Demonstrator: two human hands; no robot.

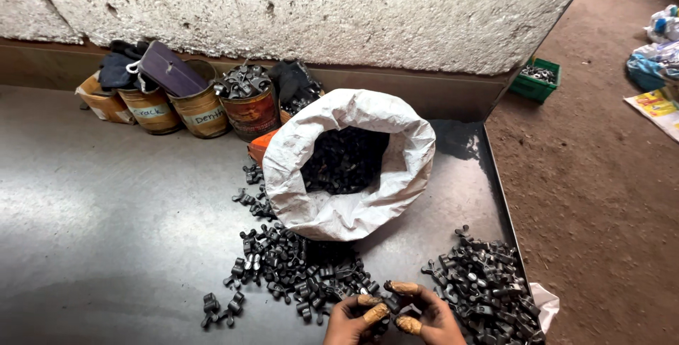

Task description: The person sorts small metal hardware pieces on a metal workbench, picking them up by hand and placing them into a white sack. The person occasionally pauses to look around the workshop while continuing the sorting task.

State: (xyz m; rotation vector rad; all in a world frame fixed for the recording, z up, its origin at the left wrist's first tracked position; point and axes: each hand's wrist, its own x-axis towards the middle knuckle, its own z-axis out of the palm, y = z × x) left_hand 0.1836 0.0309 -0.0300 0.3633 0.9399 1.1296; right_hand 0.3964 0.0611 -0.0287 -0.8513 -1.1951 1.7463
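Left hand (351, 319) and right hand (428, 317) pinching dark metal parts (387, 304), white sack (346, 164) behind, pale-labelled tins (201, 111)

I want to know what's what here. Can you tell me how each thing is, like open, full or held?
Sack: open, rim rolled down, holding dark metal parts.
Tins: upright by the wall; one heaped with parts.
Green crate: on the ground, holding parts.
Loose parts: scattered on the table.
Left hand: gripping parts.
Right hand: gripping parts.
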